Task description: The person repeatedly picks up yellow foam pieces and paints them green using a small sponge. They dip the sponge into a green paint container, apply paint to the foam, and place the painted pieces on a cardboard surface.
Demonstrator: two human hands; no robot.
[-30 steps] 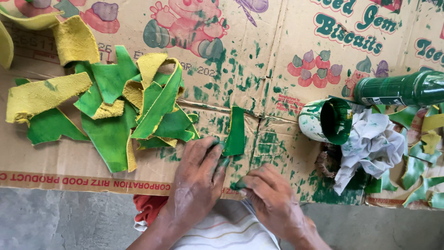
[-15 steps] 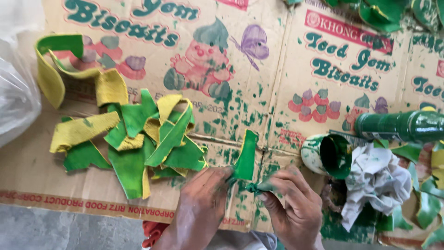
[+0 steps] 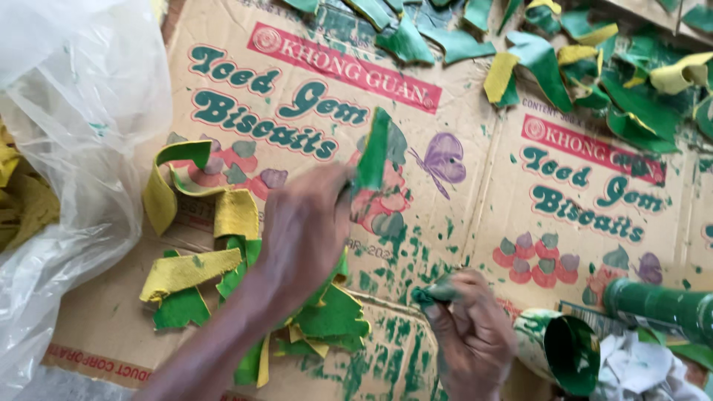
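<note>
Green strip (image 3: 373, 151) pinched upright in left hand (image 3: 303, 223) over cardboard (image 3: 475, 215); right hand (image 3: 469, 334) grips paint-soaked green wad (image 3: 434, 292).

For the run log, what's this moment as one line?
left hand: holds green strip raised | right hand: pinches green wad | below: cardboard | near: paint cup

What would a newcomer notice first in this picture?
First, the left hand in the middle, lifting a green strip above the paint-spattered cardboard. Below it, the right hand pinches a green-stained wad, next to a paint-coated cup lying on its side. Piles of green and yellow pieces lie at lower left and along the top right, with a clear bag at far left.
</note>
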